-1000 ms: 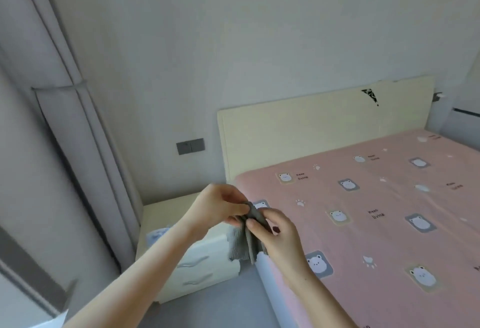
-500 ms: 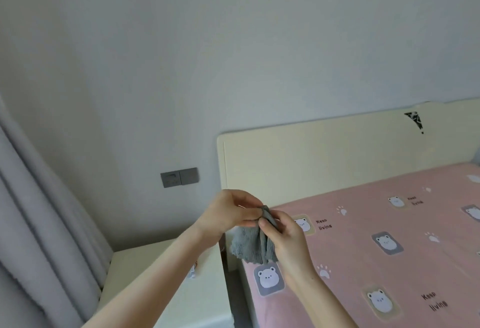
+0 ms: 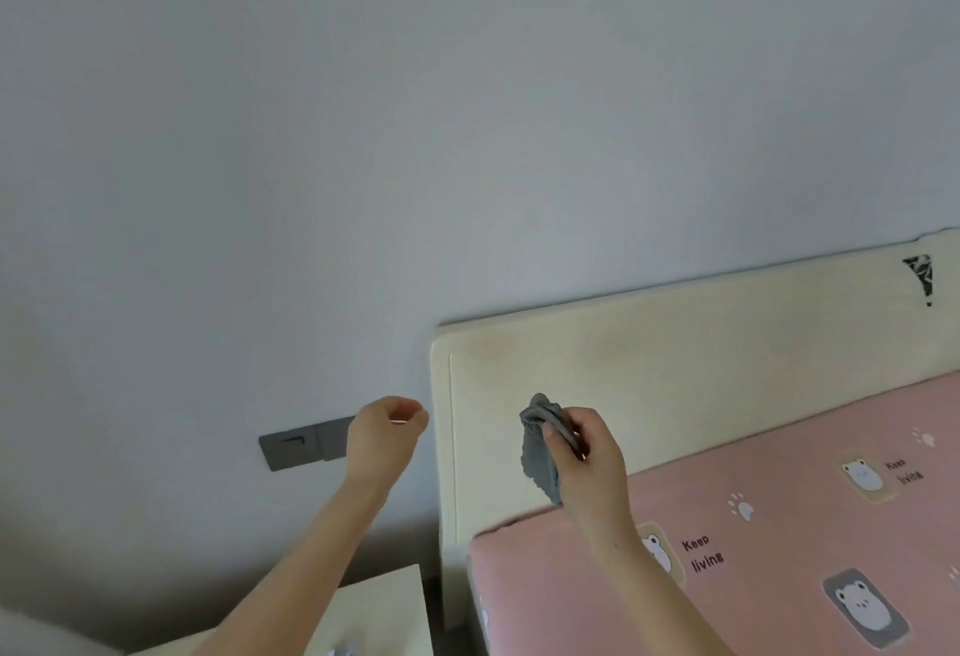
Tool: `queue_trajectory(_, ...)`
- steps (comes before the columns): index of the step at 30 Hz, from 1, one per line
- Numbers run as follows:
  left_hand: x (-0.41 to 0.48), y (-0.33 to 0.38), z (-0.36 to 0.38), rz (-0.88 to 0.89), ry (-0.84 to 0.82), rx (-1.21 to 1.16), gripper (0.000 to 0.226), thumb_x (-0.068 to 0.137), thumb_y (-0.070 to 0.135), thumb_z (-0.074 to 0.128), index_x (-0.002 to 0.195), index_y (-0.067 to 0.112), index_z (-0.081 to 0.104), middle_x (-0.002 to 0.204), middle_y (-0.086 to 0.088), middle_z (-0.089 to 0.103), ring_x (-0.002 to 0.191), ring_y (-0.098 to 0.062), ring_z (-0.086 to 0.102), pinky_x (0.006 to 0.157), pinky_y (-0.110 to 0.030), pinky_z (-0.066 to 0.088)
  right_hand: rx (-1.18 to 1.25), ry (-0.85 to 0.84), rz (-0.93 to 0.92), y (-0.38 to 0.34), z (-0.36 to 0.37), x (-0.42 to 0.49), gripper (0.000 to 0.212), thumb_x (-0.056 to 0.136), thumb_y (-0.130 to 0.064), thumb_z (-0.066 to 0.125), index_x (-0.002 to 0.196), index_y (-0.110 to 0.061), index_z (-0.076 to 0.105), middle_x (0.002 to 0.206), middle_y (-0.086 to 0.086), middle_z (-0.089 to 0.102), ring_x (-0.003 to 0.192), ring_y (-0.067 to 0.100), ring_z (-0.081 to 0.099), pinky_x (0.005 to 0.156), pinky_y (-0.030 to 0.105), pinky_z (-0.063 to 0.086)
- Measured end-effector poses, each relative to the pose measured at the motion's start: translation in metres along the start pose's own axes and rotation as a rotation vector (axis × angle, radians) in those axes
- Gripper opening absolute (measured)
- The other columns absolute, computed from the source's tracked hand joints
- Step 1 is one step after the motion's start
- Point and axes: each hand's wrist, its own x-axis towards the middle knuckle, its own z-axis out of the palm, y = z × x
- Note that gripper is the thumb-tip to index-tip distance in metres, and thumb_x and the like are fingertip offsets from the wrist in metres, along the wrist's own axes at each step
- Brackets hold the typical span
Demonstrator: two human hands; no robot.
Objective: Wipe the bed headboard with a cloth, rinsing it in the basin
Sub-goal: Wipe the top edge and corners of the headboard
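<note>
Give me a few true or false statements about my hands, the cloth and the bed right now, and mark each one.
1. The right hand grips the grey cloth. True.
2. The left hand holds the cloth too. False: it holds nothing and is raised apart from the cloth, in front of the wall switch.
3. The bedsheet is blue. False: it is pink with bear prints.
4. A dark mark sits near the top edge of the headboard. True.
</note>
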Motion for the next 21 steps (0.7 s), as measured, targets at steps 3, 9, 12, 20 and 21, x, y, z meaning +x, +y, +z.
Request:
queue_trajectory(3, 0.059, -0.008, 0.019, 0.022, -0.002, 0.075, 0.031, 0.089, 0.023, 0.059, 0.116, 0.007, 0.062, 0.115, -0.006, 0.066, 0.101, -0.02, 0.062, 0.092, -0.029, 0.046, -0.028, 0.062, 0.023, 0.011, 0.032, 0.049, 0.007, 0.091, -0.014, 0.058, 0.086, -0.019, 0.057, 0.074, -0.008, 0.059, 0.068, 0.007, 0.056, 0.06, 0.016, 0.044)
queue_trajectory(9, 0.137, -0.028, 0.053, 0.044, -0.051, 0.05, 0.049, 0.086, 0.028, 0.065, 0.129, 0.008, 0.053, 0.129, -0.005, 0.059, 0.113, -0.02, 0.057, 0.095, -0.026, 0.041, -0.177, 0.115, -0.066, 0.036, 0.081, 0.12, 0.007, 0.091, -0.013, 0.057, 0.091, -0.019, 0.059, 0.068, -0.017, 0.061, 0.067, 0.01, 0.058, 0.063, 0.025, 0.047)
queue_trajectory(12, 0.155, -0.039, 0.063, 0.088, -0.048, 0.014, 0.041, 0.084, 0.025, 0.067, 0.121, 0.011, 0.06, 0.119, -0.003, 0.065, 0.104, -0.015, 0.06, 0.088, -0.02, 0.041, -0.356, 0.108, -0.253, 0.042, 0.103, 0.141, 0.013, 0.089, -0.018, 0.055, 0.1, -0.014, 0.063, 0.076, -0.009, 0.064, 0.062, 0.007, 0.051, 0.063, 0.014, 0.038)
queue_trajectory(20, 0.173, -0.052, 0.061, 0.135, -0.079, -0.013, 0.022, 0.074, 0.024, 0.077, 0.093, 0.024, 0.067, 0.081, 0.02, 0.065, 0.076, 0.006, 0.061, 0.068, -0.001, 0.042, -0.665, 0.054, -0.768, 0.056, 0.156, 0.173, 0.02, 0.083, -0.022, 0.057, 0.095, -0.015, 0.071, 0.097, -0.003, 0.071, 0.095, 0.014, 0.057, 0.083, 0.026, 0.044)
queue_trajectory(21, 0.175, -0.053, 0.06, 0.155, -0.077, 0.016, 0.022, 0.073, 0.023, 0.077, 0.092, 0.024, 0.067, 0.078, 0.021, 0.064, 0.073, 0.008, 0.06, 0.066, 0.001, 0.041, -0.701, 0.008, -0.831, 0.057, 0.16, 0.174, 0.021, 0.083, -0.021, 0.055, 0.096, -0.016, 0.071, 0.1, -0.002, 0.071, 0.096, 0.016, 0.058, 0.087, 0.028, 0.042)
